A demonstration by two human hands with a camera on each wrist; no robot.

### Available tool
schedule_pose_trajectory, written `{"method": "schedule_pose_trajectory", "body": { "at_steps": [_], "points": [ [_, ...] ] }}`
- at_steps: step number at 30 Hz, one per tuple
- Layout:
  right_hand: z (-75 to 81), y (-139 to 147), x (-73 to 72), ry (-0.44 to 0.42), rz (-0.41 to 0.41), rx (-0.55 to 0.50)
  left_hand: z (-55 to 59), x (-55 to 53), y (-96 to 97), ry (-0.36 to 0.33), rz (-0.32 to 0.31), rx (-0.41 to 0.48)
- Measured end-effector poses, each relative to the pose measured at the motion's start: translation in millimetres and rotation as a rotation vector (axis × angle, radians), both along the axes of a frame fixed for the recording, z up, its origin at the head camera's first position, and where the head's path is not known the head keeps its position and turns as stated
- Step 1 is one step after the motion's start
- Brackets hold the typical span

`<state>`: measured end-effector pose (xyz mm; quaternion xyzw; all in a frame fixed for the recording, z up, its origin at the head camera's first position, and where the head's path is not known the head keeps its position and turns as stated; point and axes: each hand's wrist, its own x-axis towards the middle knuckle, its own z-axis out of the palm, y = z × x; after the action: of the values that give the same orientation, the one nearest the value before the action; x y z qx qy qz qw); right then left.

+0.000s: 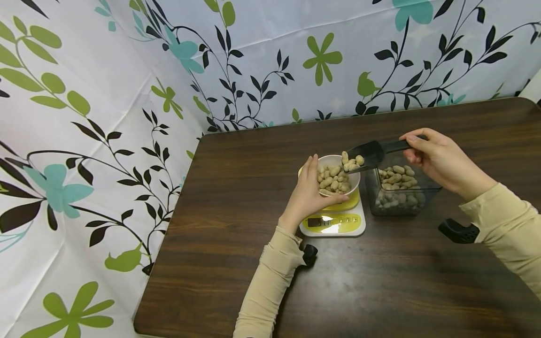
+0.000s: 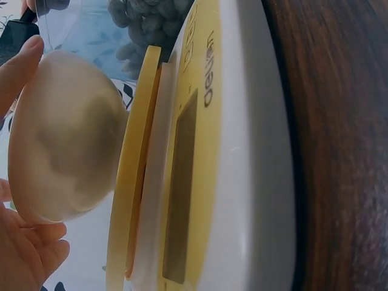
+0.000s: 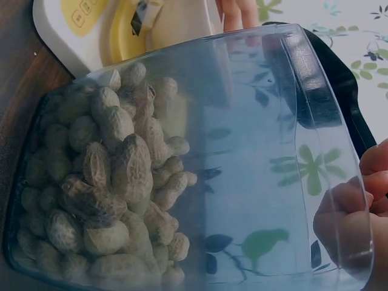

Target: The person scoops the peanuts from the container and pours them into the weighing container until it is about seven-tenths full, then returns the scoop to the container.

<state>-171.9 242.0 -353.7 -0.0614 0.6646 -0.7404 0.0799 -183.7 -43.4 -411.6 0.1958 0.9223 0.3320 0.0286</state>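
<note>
A white bowl (image 1: 356,182) of unshelled peanuts (image 1: 331,180) stands on the yellow platform of a kitchen scale (image 1: 359,230). My left hand (image 1: 305,196) holds the bowl's side, thumb toward the front and fingers round the far side; the left wrist view shows the bowl's wall (image 2: 66,139) between them. Pinched by its handle in my right hand (image 1: 444,162), a black scoop (image 1: 372,153) carries several peanuts, its lip over the bowl's right rim. Directly right of the scale, a clear plastic container (image 3: 254,182) holds more peanuts (image 3: 130,170), below the scoop handle.
The scale's display (image 1: 320,222) faces the near side, with digits too blurred to read. Dark wood-grain table (image 1: 228,211) lies under everything. A patterned curtain (image 1: 262,47) hangs behind and at the left. Black wrist devices (image 1: 458,231) show by both sleeves.
</note>
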Motion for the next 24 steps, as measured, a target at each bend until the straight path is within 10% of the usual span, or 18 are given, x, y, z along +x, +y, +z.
{"method": "schedule_pose_trajectory", "body": {
  "at_steps": [12, 24],
  "points": [
    [19.0, -11.5, 0.7, 0.081, -0.029, 0.387, 0.6, -1.3, 0.3, -0.017, -0.001, 0.024],
    [25.6, -15.4, -0.2, 0.086, -0.041, 0.394, -1.2, -1.4, 0.1, -0.007, -0.003, 0.017]
  ]
}}
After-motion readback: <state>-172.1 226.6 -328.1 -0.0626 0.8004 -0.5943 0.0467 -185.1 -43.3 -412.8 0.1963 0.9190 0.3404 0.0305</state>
